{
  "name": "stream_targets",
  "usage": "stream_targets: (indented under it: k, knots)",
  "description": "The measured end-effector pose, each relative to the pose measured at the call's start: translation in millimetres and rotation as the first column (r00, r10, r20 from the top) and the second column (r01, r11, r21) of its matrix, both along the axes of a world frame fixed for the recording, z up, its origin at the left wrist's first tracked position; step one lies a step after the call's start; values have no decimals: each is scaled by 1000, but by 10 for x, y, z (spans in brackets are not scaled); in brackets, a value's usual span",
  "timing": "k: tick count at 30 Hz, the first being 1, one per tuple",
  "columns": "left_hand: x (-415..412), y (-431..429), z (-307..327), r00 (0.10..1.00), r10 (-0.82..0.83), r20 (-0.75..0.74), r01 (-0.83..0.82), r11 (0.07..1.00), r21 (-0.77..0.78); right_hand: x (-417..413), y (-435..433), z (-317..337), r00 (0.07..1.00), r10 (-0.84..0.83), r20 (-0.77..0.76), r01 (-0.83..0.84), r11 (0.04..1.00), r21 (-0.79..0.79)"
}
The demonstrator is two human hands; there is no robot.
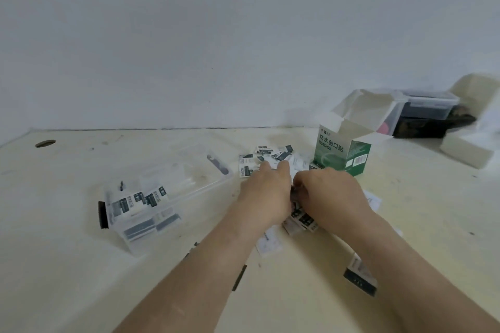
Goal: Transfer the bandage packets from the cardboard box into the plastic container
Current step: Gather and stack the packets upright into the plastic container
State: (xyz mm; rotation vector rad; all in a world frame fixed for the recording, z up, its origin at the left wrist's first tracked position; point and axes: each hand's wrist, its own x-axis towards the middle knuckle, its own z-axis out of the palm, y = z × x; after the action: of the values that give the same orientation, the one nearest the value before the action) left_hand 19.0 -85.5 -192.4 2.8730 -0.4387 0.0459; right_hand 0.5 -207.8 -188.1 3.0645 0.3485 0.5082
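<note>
Crowding over black-and-white paper bandage packets (304, 219), left hand (266, 194) and right hand (328, 194) curl inward, grip unclear; loose ones could spill short of the clear plastic container (200, 173).

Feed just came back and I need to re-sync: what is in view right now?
packets: many, white and black, strewn mid-table; several more in the container
container: one, clear, open, left of the pile
box: one, green and white, upright, flaps open, right of the pile
tub: one, clear, lidded, dark contents, back right
white boxes: at least two, far right
table: one, cream
hole: one, dark, table's back left
left hand: on the pile, grip unclear
right hand: fingers curled round packets
</note>
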Motion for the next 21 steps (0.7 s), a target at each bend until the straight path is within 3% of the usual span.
stream_targets:
  k: [5,9,13,15,17,19,21]
  knots:
    - [179,14,-27,989,38,143,-44,998,44,12,-119,-28,999,-29,-22,34,963,266]
    - [120,103,40,960,-16,281,-8,996,85,30,-259,-2,998,-53,-41,68,799,598]
    - [-89,272,127,926,-92,365,74,995,65,18,-322,88,990,-135,-44,131,758,639]
    - [-237,314,124,928,-106,356,134,990,-53,8,-319,106,991,-131,-40,123,729,674]
    - [-355,326,88,920,-123,371,206,959,-193,-18,-312,136,999,-38,-36,52,646,762]
    - [-387,351,44,911,-113,396,234,933,-273,-48,-299,164,984,163,-65,-40,568,822]
    - [-377,388,18,916,-77,393,224,912,-343,-75,-259,162,900,389,-198,-76,586,807]
